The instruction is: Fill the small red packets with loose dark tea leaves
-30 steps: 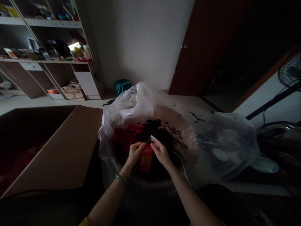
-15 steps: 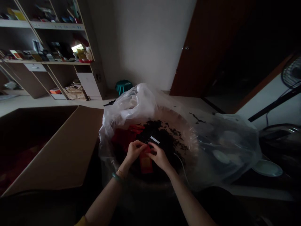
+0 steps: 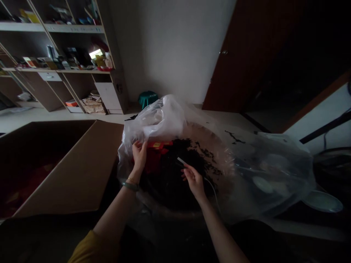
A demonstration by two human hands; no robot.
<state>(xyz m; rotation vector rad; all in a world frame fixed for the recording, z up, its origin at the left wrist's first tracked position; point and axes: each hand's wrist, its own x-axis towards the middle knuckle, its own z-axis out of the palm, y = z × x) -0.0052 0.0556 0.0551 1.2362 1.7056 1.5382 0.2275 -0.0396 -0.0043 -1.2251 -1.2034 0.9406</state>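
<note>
A wide round basin lined with clear plastic (image 3: 219, 153) holds a heap of dark, leaf-like shreds (image 3: 170, 160). Several red packets (image 3: 153, 159) lie at its left side, one with a yellow patch. Over the left edge of these packets is my left hand (image 3: 139, 155), thumb and fingers apart, with nothing visible in it. My right hand (image 3: 194, 180) is above the heap, its thumb and forefinger closed at the lower end of a slim white strip (image 3: 181, 160). Dimness hides what the strip belongs to.
An open cardboard box (image 3: 71, 168) with red items inside stands at left. Clear plastic sheeting (image 3: 274, 168) spreads to the right, near a pale oval dish (image 3: 323, 201). A white cord (image 3: 214, 191) curves over the basin's right side. Behind are a green-covered stool-like object (image 3: 147, 98) and shelves (image 3: 74, 28).
Both hands were together on a red packet over the heap. My left hand has moved left to the red packets; my right hand has gone to the white strip, which has tilted slightly.
</note>
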